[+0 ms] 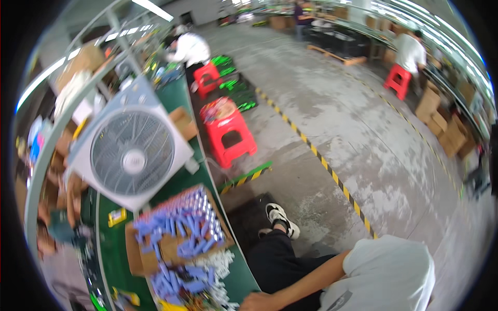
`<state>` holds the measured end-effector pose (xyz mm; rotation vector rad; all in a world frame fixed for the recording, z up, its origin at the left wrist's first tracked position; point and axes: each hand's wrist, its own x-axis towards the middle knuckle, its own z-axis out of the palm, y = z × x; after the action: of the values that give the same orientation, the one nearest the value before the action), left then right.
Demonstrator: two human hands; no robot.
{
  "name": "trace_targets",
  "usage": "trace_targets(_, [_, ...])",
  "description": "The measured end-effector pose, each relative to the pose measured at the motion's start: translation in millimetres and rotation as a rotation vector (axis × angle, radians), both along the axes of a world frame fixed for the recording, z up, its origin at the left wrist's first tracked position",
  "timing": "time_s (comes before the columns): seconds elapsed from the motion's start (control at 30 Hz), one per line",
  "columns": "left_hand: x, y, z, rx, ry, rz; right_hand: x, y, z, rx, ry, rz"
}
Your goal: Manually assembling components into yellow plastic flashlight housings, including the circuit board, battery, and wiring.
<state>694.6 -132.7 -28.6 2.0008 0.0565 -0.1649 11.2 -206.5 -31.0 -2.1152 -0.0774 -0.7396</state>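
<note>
My right hand (257, 301) is low in the head view, at the near edge of the green-topped bench (239, 262). The frame edge cuts it off, and blur hides its fingers and anything in them. Nearest to it is a pile of small white plastic parts (222, 267). Beside that lie loose blue-violet plastic pieces (176, 282), with some wires in front. Behind them, an open cardboard box (136, 254) holds more blue-violet pieces and rows of shiny round-ended parts (194, 202). My left hand is out of view.
A white box fan (136, 160) stands on the bench beyond the box. A yellow object (117, 217) lies left of the box. Red stools (233, 142) stand along the bench. Black-and-yellow tape (321, 158) marks the floor. People (192, 47) sit further off.
</note>
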Motion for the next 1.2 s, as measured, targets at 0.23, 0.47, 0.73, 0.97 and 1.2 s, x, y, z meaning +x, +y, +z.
trace_targets(0.23, [-28,21,6,0.916,-0.412,0.025,-5,-2,16,-0.163,0.119,-0.049])
trace_targets(0.47, [-264,17,188,0.931,-0.482,0.123,22,-5,28,-0.13,0.188,-0.031])
trace_targets(0.73, [-503,14,334,0.796,-0.702,-0.533,7,-12,31,0.071,0.16,0.087])
trace_targets(0.97, [-557,226,467,-0.042,-1.098,0.334,-14,-20,33,0.093,0.166,0.151])
trace_targets(1.2, [-441,360,503,1.051,-0.411,0.971,-10,-19,38,0.043,0.229,0.073])
